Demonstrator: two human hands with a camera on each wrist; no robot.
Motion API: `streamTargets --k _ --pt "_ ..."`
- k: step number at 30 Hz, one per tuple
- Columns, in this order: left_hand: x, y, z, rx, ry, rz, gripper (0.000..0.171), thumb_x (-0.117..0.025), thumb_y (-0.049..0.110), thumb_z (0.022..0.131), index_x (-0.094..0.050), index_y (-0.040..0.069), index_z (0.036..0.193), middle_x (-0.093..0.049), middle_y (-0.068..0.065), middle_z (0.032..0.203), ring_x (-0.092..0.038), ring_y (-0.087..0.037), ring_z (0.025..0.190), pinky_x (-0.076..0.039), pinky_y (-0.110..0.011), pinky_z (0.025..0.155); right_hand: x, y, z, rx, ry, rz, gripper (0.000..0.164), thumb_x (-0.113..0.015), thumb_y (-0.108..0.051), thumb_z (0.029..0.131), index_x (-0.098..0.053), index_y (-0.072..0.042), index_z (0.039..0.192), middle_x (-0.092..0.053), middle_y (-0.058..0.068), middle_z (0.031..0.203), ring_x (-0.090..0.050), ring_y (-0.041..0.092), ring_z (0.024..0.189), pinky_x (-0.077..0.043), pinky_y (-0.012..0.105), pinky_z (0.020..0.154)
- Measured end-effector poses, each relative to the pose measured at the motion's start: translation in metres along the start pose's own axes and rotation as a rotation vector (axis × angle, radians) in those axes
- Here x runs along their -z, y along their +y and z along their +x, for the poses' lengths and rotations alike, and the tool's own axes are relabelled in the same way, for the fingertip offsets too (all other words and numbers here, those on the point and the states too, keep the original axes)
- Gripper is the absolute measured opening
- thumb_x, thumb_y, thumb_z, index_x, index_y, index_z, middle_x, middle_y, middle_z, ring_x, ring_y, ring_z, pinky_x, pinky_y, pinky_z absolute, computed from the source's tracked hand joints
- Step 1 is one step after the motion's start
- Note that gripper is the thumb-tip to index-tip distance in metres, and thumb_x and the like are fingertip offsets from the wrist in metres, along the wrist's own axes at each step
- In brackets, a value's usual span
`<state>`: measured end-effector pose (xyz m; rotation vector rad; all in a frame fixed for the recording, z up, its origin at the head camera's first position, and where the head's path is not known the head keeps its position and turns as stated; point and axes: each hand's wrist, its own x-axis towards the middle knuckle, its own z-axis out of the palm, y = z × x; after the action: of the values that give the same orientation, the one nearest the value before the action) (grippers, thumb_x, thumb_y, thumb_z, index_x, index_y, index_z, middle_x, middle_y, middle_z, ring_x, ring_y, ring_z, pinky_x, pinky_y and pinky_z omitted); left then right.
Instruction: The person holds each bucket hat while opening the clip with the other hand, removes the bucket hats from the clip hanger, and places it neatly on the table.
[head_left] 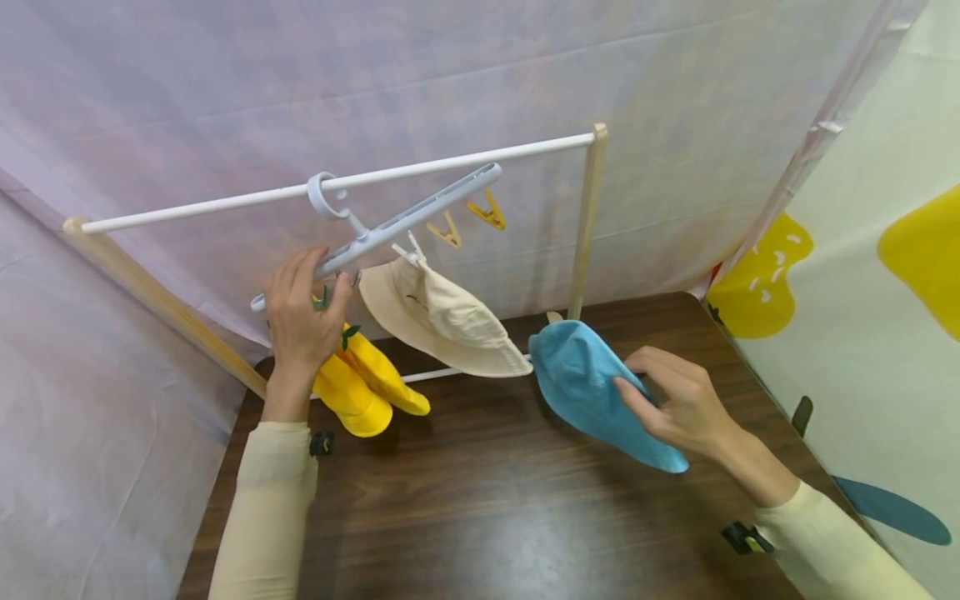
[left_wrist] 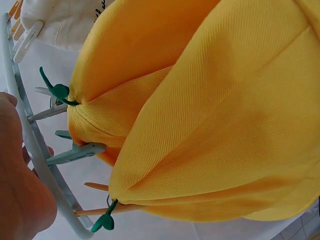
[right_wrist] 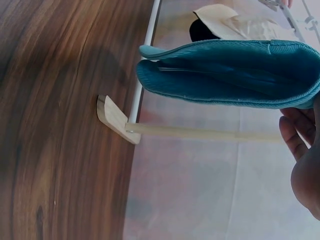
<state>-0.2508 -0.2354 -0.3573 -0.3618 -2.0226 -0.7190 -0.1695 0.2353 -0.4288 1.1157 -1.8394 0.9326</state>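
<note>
My left hand (head_left: 300, 312) grips the left part of a pale blue-grey clip hanger (head_left: 420, 214), its fingers curled around the bar. The hanger hooks over a white rail and tilts, right end higher. Below that hand, two yellow hats (left_wrist: 220, 120) with green stems hang from clips. A cream bucket hat (head_left: 457, 321) hangs by a white clip near the middle. On the right, an orange clip (head_left: 489, 212) and a paler clip (head_left: 447, 232) hold nothing. My right hand (head_left: 686, 404) pinches a blue bucket hat (head_left: 588, 383), folded flat, beside the rack's right post.
The rack has a white top rail (head_left: 225, 202), wooden posts (head_left: 589, 225) and a wooden foot (right_wrist: 115, 120) on a dark wood table (head_left: 465, 500). Pale cloth (head_left: 450, 75) hangs behind. Yellow shapes (head_left: 765, 279) decorate the cloth at right.
</note>
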Motion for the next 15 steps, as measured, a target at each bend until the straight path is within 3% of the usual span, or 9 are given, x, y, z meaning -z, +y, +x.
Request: streamTargets --k 15 --pt "-0.002 -0.003 0.003 0.023 0.036 -0.019 0.033 -0.069 0.023 0.097 -0.073 0.003 0.123 -0.074 -0.018 0.124 -0.066 -0.039 0.112 -0.046 -0.051 0.097 0.023 -0.005 -0.007 -0.045 0.079 -0.056 0.020 -0.070 -0.013 0.089 -0.071 0.005 0.078 -0.070 0.013 0.075 -0.064 0.018 0.068 -0.052 0.012 0.081"
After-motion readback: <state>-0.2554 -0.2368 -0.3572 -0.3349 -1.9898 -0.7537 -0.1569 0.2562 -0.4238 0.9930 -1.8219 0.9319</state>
